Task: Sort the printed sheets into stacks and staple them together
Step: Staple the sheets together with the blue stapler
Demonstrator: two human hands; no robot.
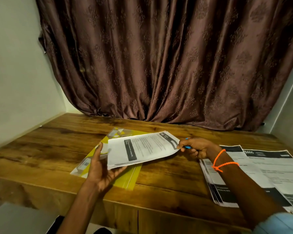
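A thin set of printed sheets [140,149] is held just above a yellow plastic folder [125,176] in the middle of the wooden table. My left hand [100,168] supports the set's near left edge from below, thumb up along the side. My right hand [196,147] is closed around a small blue stapler [187,146], whose tip sits at the set's far right corner. Two stacks of printed sheets lie to the right: one [215,181] partly under my right forearm, another [277,173] at the table's right edge.
The wooden table [49,146] is bounded by a white wall on the left and a brown patterned curtain [159,65] at the back. An orange thread is tied round my right wrist. A grey surface [19,218] shows below the table's front edge, at lower left.
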